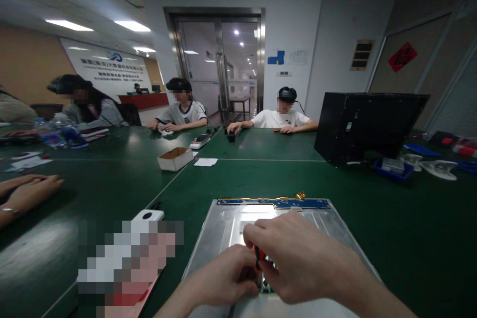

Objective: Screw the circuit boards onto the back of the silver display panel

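A flat silvery metal panel (219,226) lies on the green table in front of me, with a narrow blue circuit board (261,203) along its far edge. My right hand (298,253) is closed around a red and black tool handle (258,259) above the panel's near middle. Just left of it, my left hand (227,276) has its fingers curled down at a small green board (266,285); whatever they pinch is hidden. The tool's tip is also hidden by the hands.
Left of the panel lie a white device (149,215) and a blurred pinkish item. Farther off stand an open small box (175,159), a paper slip (205,162) and a black monitor (372,126). Another person's hands (30,194) rest at left; several people sit across the table.
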Demonstrator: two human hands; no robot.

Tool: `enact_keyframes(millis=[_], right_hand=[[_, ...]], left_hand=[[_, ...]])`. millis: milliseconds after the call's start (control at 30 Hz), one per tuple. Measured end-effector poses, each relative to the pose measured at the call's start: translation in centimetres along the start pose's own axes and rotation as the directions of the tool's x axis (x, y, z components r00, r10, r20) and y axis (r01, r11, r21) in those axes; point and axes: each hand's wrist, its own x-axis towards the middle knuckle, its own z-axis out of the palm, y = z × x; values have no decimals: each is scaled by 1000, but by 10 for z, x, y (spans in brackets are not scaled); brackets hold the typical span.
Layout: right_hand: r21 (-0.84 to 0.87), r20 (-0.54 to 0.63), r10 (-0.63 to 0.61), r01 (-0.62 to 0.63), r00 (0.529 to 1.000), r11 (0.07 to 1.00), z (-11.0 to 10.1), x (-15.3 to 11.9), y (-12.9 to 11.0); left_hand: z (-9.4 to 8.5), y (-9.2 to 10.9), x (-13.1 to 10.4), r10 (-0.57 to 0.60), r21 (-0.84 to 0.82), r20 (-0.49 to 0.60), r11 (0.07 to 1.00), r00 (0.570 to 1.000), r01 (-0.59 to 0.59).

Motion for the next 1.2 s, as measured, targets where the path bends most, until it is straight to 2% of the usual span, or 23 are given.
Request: enact_keyframes(millis=[500, 833, 1067, 1200], right_hand=[[-38, -49, 7, -9, 999, 999, 6, 2, 0], [-47, -43, 79, -81, 996, 996, 8, 5, 0], [-38, -65, 60, -63, 996, 997, 5, 3, 2], [-30, -81, 69, -72, 994, 997, 1, 1, 2]], left_hand=[[-2, 2, 0, 36, 11, -9, 999, 999, -36], [-3, 4, 0, -7, -12, -15, 1000, 1000, 7], [-6, 10, -2, -61, -32, -12, 998, 998, 61], [-7, 15, -2, -66, -102, -10, 993, 998, 64]])
